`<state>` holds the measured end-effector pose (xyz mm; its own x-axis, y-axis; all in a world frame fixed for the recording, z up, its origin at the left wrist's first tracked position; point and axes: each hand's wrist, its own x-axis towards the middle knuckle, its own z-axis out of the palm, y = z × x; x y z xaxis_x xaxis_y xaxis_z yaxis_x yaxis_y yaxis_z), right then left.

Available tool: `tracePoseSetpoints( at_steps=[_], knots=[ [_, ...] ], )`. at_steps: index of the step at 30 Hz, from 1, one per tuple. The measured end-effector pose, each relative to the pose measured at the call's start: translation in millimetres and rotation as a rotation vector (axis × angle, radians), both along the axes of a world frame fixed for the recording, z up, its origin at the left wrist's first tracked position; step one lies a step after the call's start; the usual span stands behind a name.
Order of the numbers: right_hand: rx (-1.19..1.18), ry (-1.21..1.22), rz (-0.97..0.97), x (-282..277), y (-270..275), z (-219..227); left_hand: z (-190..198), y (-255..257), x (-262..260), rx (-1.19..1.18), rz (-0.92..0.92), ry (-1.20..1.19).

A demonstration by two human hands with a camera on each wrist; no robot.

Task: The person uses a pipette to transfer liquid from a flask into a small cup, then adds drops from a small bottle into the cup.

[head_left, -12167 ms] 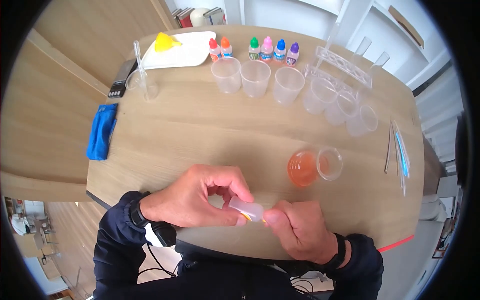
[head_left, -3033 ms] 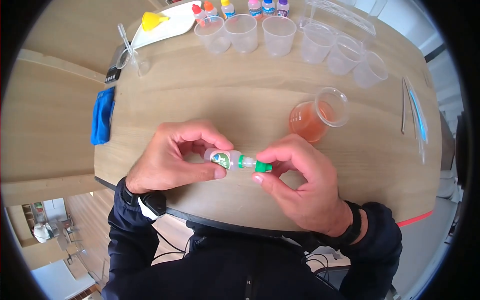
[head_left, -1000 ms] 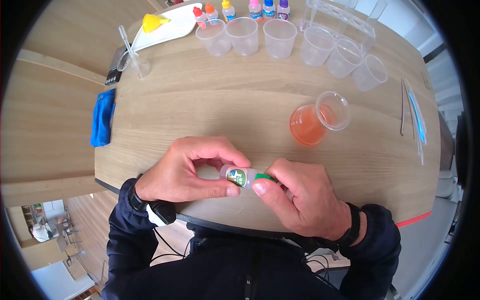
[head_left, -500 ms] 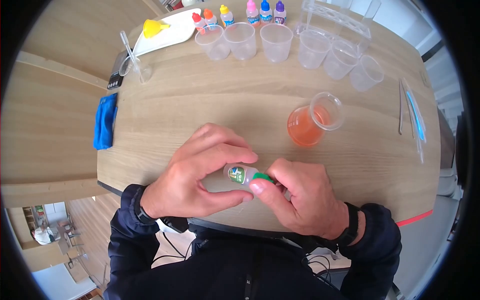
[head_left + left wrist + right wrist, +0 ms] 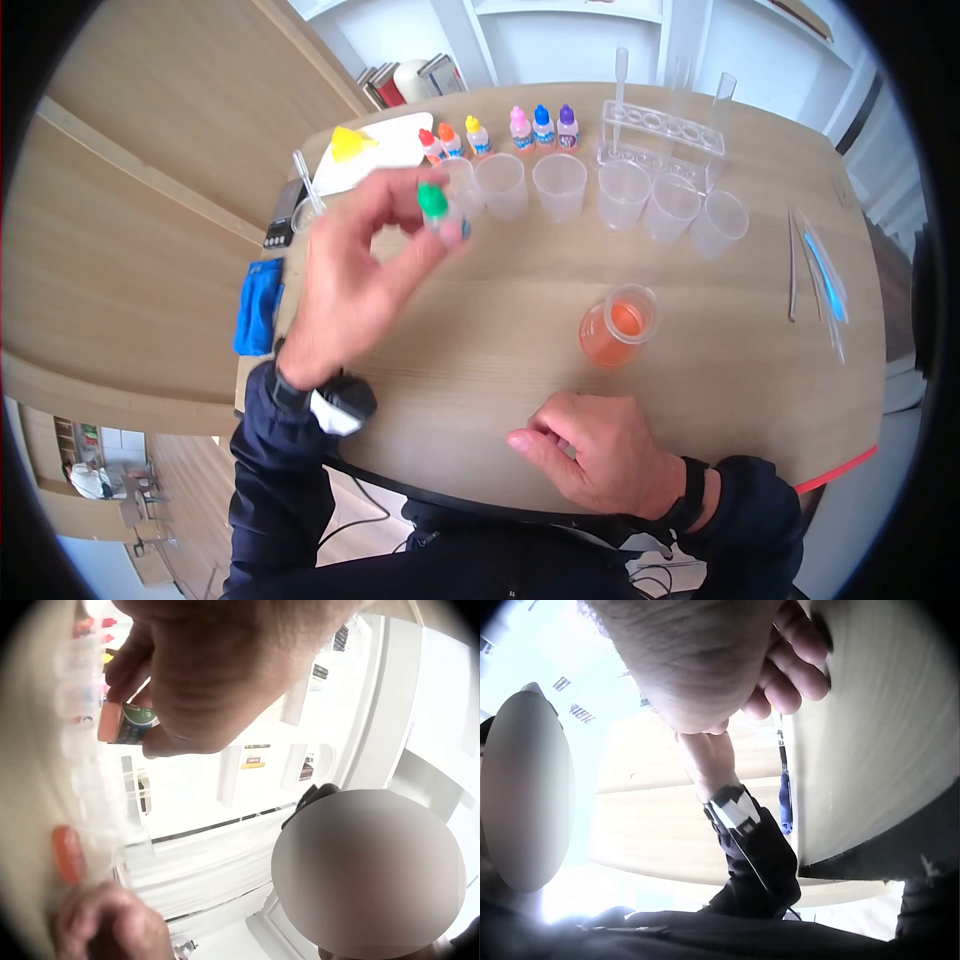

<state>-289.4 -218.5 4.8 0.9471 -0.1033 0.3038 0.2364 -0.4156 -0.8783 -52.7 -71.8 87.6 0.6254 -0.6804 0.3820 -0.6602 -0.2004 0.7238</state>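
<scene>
My left hand is raised over the left part of the table, pinching a small dropper bottle between thumb and fingers. The bottle has a green and white label, and its green cap is on and points up. Low near the table's front edge, my right hand holds nothing, its fingers loosely curled. Beyond the right hand stands a conical flask with orange liquid.
Behind are a row of clear plastic cups, dropper bottles with coloured caps, and a test tube rack. A white tray bears a yellow funnel. A blue cloth lies left, thin sticks right.
A yellow-capped bottle now stands in the row. The green cap, off the bottle 3 s ago, is on. My right hand has let go; my left has carried the bottle up and leftward.
</scene>
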Motion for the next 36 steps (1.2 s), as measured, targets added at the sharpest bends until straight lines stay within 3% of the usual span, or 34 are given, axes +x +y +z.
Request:
tracePoseSetpoints(
  at_steps=[2,7,15,21,30,36],
  knots=[
    [-0.014,-0.016,-0.004,0,0,-1,8,-24,29,-0.077,-0.014,0.055],
    [-0.025,-0.037,-0.022,0,-1,-3,16,-79,97,-0.018,-0.044,0.076],
    [-0.038,-0.053,-0.042,1,-2,-7,-22,-123,152,0.21,-0.028,-0.109],
    [-0.034,-0.058,-0.047,1,-2,-10,-7,-128,123,0.424,0.031,0.14],
    [-0.066,-0.066,-0.038,2,-2,-9,-41,-126,146,0.432,-0.061,-0.021],
    [-0.071,-0.044,-0.035,1,-3,-7,-30,-125,136,0.522,-0.021,-0.102]
  ],
)
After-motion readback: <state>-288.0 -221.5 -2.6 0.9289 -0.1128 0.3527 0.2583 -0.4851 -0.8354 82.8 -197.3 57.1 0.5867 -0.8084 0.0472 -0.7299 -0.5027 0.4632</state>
